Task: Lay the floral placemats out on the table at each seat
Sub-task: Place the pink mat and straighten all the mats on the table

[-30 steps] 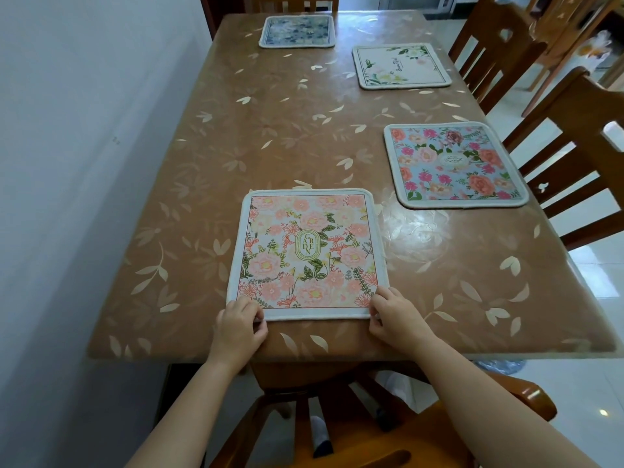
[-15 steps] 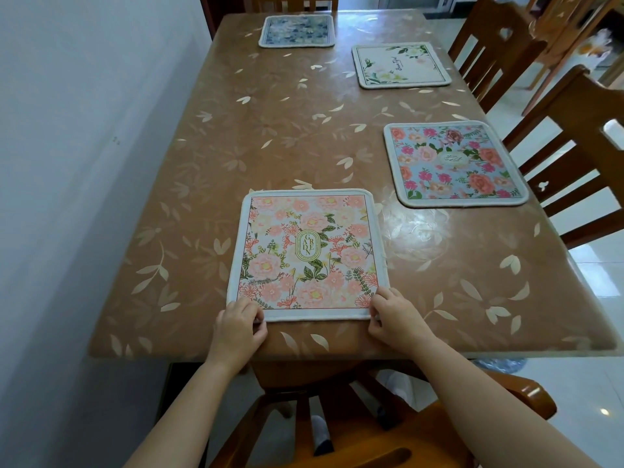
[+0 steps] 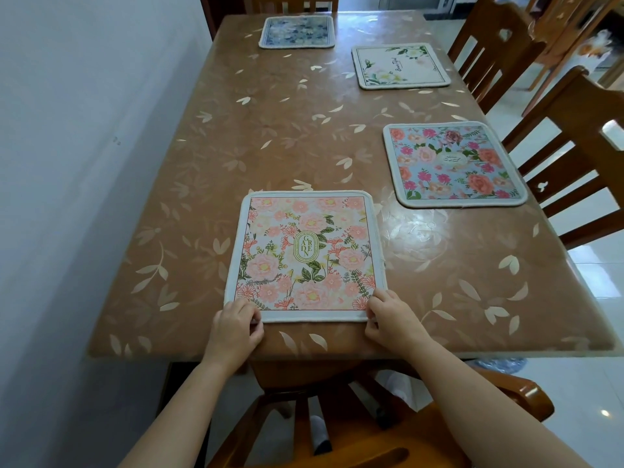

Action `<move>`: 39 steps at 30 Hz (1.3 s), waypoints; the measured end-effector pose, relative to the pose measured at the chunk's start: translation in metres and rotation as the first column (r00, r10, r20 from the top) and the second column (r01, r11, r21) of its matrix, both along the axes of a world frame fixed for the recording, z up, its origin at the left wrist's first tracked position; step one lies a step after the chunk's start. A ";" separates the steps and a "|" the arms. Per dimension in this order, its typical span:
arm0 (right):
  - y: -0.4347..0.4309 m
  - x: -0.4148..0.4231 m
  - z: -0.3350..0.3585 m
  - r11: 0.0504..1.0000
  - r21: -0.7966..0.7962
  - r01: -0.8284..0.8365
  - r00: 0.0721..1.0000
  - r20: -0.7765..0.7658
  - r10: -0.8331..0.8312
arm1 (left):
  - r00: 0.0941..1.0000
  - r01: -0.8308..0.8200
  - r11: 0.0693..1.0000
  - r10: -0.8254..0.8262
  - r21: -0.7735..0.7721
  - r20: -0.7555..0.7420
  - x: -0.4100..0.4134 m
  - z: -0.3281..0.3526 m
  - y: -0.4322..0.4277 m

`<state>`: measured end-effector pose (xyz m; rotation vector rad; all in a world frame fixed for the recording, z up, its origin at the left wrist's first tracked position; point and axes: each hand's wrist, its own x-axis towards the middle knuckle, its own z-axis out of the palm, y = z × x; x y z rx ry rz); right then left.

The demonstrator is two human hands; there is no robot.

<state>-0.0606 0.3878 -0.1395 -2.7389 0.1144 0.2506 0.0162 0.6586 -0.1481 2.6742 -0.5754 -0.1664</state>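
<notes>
Head view looks down the length of the bench [image 3: 270,130], a brown top printed with pale leaves that runs from the bottom of the frame to the top. Your pink mat [image 3: 305,256] lies flat at lower centre, its near border just inside the bench's near edge and square to it (an oval at its middle reads GARDEN). Your left hand [image 3: 236,327] pinches the mat's lower left corner, fingers curled onto the pale border. Your right hand [image 3: 393,315] pinches the lower right corner the same way. Both forearms come in from the bottom of the frame.

Three more mats lie flat on the bench, well apart from one another. The blue mat [image 3: 454,163], with pink and orange blooms, sits at centre right, near the bench's right edge. The white mat [image 3: 400,65], with green leaves, sits at upper right. The navy mat [image 3: 297,31] sits at top centre, by the far edge.

A near chair [image 3: 354,434] shows at bottom centre, between your arms. A side chair [image 3: 574,157] stands at the right of the frame, beside the blue mat. A pale wall [image 3: 84,163] fills the left of the frame.
</notes>
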 end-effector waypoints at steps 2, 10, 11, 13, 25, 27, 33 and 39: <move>-0.001 0.000 0.000 1.000 -0.008 -0.003 1.000 -0.008 0.003 | 1.000 -0.001 1.000 0.001 0.000 0.001 0.000 0.000 0.000; 0.000 0.000 0.003 1.000 -0.019 0.004 1.000 -0.023 -0.004 | 1.000 0.001 1.000 -0.001 -0.008 0.004 -0.002 0.000 0.000; 0.000 0.000 0.003 1.000 -0.019 0.004 1.000 -0.025 -0.004 | 1.000 0.002 1.000 -0.002 -0.009 0.007 -0.002 0.000 0.000; 0.001 0.000 0.004 1.000 -0.013 0.006 1.000 -0.024 -0.007 | 1.000 0.004 1.000 -0.004 -0.009 0.010 -0.002 0.000 0.001; 0.002 -0.004 0.007 1.000 0.011 0.013 0.999 0.037 -0.014 | 1.000 -0.026 0.998 0.026 -0.056 0.000 -0.008 0.006 -0.005; 0.003 -0.003 0.010 0.999 0.026 0.019 0.999 0.049 -0.020 | 1.000 -0.009 0.995 0.010 -0.095 0.013 -0.012 0.011 -0.010; 0.006 0.011 0.037 0.996 0.074 0.040 0.987 0.153 -0.051 | 0.992 0.073 0.985 -0.056 -0.154 0.115 -0.014 0.041 -0.035; -0.014 0.008 0.073 0.999 0.045 0.013 0.966 0.256 -0.024 | 0.984 0.056 0.978 -0.020 -0.202 0.177 -0.030 0.071 -0.083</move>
